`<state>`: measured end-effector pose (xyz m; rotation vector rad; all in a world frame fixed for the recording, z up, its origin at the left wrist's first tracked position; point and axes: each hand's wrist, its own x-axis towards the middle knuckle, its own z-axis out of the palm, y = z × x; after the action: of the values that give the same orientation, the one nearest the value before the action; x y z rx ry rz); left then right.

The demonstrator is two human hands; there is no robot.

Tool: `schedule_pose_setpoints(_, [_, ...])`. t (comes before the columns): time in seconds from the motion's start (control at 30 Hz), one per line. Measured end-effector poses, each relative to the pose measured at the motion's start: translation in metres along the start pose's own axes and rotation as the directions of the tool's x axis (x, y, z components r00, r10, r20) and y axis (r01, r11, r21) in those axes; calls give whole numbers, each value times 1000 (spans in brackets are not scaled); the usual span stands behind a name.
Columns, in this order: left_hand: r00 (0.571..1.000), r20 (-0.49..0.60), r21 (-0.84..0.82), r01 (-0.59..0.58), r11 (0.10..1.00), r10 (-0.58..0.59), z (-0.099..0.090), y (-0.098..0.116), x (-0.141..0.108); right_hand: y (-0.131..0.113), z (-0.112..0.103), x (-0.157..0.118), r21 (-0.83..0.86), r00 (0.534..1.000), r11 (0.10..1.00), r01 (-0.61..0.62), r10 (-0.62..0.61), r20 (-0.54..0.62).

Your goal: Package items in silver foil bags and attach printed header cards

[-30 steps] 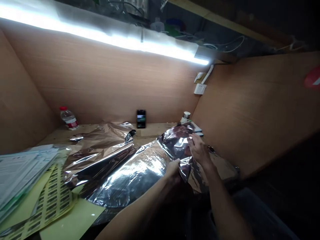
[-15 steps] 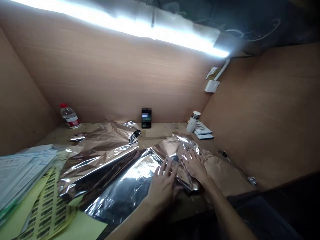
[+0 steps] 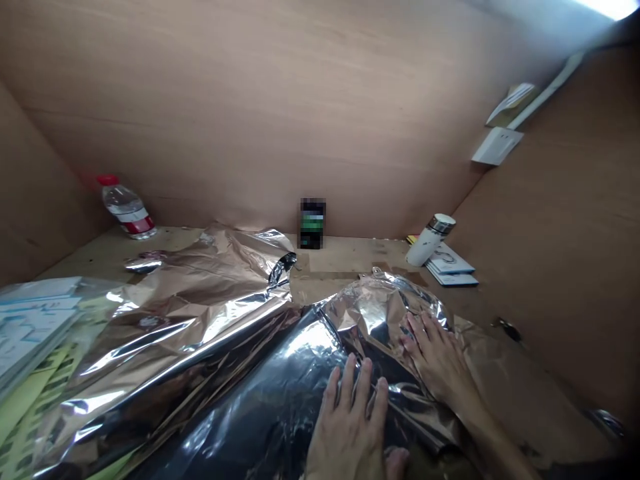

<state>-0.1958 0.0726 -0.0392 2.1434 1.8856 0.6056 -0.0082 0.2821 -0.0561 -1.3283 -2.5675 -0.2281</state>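
A large, crinkled sheet of shiny metallic film spreads over the table, its surface mirroring the brown wall. My left hand lies on the film near the front, fingers stretched out and slightly spread. Farther right and a little deeper, my right hand presses flat on a bunched, puffed-up part of the film, fingers apart. Neither hand grips anything. What lies under the film is hidden.
A red-capped water bottle stands back left, a phone leans on the back wall. A white flask stands by booklets. Papers lie at the left. A wall socket is on the right.
The view has tilted down and come closer, so the lamp has mostly left the picture. Both hands stay spread on the film, with the left hand now nearer the front edge.
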Motion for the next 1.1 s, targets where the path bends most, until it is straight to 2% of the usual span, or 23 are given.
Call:
schedule_pose_setpoints(0.2, [981,-138,140,-117,983,137,22,-16,-4,0,-1,1,-23,1000,1000,12,-12,-3])
schedule_pose_setpoints(0.37, [964,-214,237,-105,966,157,33,-19,-6,-1,-3,1,-17,1000,1000,7,-7,-3])
schedule_pose_setpoints(0.57, [952,-265,267,-79,961,152,41,-19,-5,-2,-3,0,19,1000,1000,0,0,-17])
schedule_pose_setpoints(0.67, [947,-278,288,-76,955,159,40,-18,-5,-1,-2,0,4,1000,1000,-5,5,-11])
schedule_pose_setpoints(0.8, [953,-253,326,-75,942,164,29,-16,-5,-3,-8,2,-25,1000,1000,-4,5,26])
schedule_pose_setpoints(0.9, [956,-244,355,-70,932,164,22,-15,-5,-12,-23,-3,-59,999,998,-6,3,-40])
schedule_pose_setpoints(0.97, [952,-253,356,-71,932,169,21,-14,-5,-18,-35,-10,-42,995,996,76,-78,-62])
schedule_pose_setpoints(1.0, [951,-258,355,-73,932,173,22,-14,-4,-18,-40,-14,-13,987,987,161,-161,-22])
schedule_pose_setpoints(1.07, [949,-266,354,-69,933,171,23,-13,-4,-7,-44,-22,69,938,944,322,-328,113])
schedule_pose_setpoints(1.1, [950,-266,349,-65,935,165,24,-13,-4,5,-44,-25,95,921,936,339,-351,167])
